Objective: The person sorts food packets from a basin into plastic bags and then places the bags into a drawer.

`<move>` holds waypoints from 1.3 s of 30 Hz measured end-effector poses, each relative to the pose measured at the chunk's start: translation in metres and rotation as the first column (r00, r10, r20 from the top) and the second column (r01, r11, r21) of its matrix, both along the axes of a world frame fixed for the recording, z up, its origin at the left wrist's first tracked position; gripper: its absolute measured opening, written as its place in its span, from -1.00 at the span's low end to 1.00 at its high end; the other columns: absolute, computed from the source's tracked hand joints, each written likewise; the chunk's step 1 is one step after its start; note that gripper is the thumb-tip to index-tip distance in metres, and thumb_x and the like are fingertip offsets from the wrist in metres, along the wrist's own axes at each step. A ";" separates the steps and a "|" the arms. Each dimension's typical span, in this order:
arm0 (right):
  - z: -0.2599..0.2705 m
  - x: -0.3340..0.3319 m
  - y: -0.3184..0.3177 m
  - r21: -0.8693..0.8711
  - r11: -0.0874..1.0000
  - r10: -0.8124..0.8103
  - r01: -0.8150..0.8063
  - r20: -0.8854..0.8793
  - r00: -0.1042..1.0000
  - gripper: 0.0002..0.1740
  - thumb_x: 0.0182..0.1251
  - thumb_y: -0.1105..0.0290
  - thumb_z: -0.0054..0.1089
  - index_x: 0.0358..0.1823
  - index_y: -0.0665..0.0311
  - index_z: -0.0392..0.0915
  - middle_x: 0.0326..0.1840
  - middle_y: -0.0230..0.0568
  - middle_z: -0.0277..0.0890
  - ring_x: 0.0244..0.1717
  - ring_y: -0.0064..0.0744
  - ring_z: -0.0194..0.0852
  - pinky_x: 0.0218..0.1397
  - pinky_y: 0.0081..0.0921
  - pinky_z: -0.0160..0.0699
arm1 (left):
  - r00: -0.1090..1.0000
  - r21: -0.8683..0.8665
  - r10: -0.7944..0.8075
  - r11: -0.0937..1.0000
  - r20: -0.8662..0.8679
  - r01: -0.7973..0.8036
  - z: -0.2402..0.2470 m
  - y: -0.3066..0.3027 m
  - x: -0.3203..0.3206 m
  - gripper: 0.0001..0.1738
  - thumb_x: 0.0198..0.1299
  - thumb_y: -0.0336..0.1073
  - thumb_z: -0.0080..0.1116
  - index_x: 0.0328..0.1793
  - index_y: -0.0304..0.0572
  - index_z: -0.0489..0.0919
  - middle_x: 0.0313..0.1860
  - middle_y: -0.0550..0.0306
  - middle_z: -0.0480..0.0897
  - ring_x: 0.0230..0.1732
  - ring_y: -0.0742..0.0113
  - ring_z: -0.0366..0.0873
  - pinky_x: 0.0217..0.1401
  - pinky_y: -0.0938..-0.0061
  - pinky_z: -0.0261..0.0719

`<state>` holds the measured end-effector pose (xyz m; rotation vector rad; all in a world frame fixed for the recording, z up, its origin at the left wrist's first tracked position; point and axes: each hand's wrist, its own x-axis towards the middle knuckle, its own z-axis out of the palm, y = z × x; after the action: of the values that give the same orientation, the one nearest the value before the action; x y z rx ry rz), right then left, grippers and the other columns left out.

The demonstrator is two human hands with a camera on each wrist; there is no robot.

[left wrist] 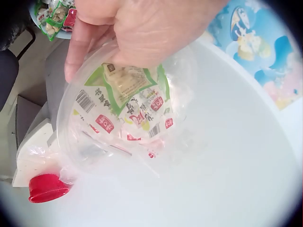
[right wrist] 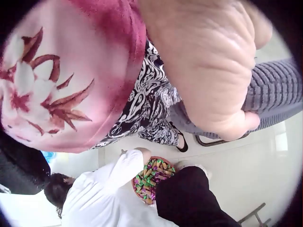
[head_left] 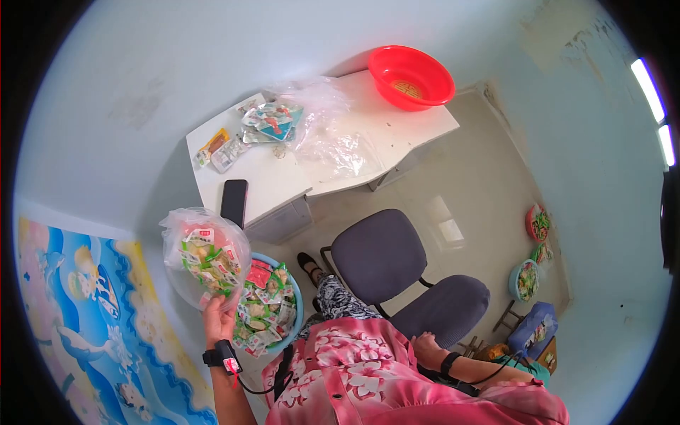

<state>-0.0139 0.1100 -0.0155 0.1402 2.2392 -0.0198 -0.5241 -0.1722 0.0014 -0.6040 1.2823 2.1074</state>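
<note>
My left hand [head_left: 219, 320] grips the rim of a clear round plastic tub [left wrist: 60, 124], its thumb inside and fingers outside. Green-and-white snack packets [left wrist: 124, 97] lie in the tub. From the head view, the tub is raised beside a light blue basin [head_left: 298, 312] full of similar packets. My right hand [head_left: 427, 350] is low at my side, against a grey-purple chair [head_left: 439, 308]. The right wrist view shows that hand [right wrist: 208, 71] overlapping the chair's striped cushion, most fingers hidden and no loose item visible in it.
A white desk [head_left: 269, 180] bears a black phone [head_left: 234, 202], a clear plastic bag [head_left: 329, 138], several packages and a red basin [head_left: 411, 78]. Small filled basins stand by the right wall. A person in a white top [right wrist: 113, 189] is beside a basin of wrapped pieces [right wrist: 154, 177].
</note>
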 end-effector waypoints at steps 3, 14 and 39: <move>-0.005 0.023 -0.009 0.021 0.998 0.060 -0.059 -0.058 0.996 -0.43 0.42 0.26 0.12 0.30 0.58 0.53 0.08 0.73 0.58 0.05 0.48 0.72 0.01 0.21 0.75 | 1.000 -0.003 -0.011 1.000 -0.004 0.011 0.011 0.002 0.008 -0.69 0.30 -0.59 0.14 0.17 -0.44 0.53 0.16 -0.09 0.67 0.19 -0.03 0.71 0.24 0.16 0.83; 0.007 0.015 0.004 -0.125 0.991 0.042 -0.051 -0.070 0.997 -0.75 0.18 0.31 0.36 -0.22 0.34 0.75 -0.18 -0.01 0.71 -0.12 0.12 0.80 -0.21 0.05 0.78 | 1.000 0.100 0.008 0.995 -0.005 -0.008 0.024 0.001 0.010 -0.68 0.31 -0.64 0.09 0.18 -0.54 0.46 0.19 -0.21 0.63 0.25 -0.13 0.66 0.36 -0.02 0.77; -0.043 -0.113 0.279 -0.347 0.860 -0.237 0.375 0.379 0.894 -0.52 0.38 0.01 0.21 0.16 0.15 0.72 0.11 -0.03 0.76 0.21 0.11 0.71 0.23 0.06 0.67 | 0.969 0.083 0.020 0.997 -0.245 0.000 0.078 0.188 -0.214 -0.55 0.32 -0.55 0.08 0.34 -0.55 0.41 0.22 -0.28 0.63 0.19 -0.21 0.70 0.26 -0.03 0.83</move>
<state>-0.1273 0.3894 -0.0581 0.2541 1.8127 -0.6039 -0.7378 0.0157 0.0789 -0.3215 1.3158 2.2864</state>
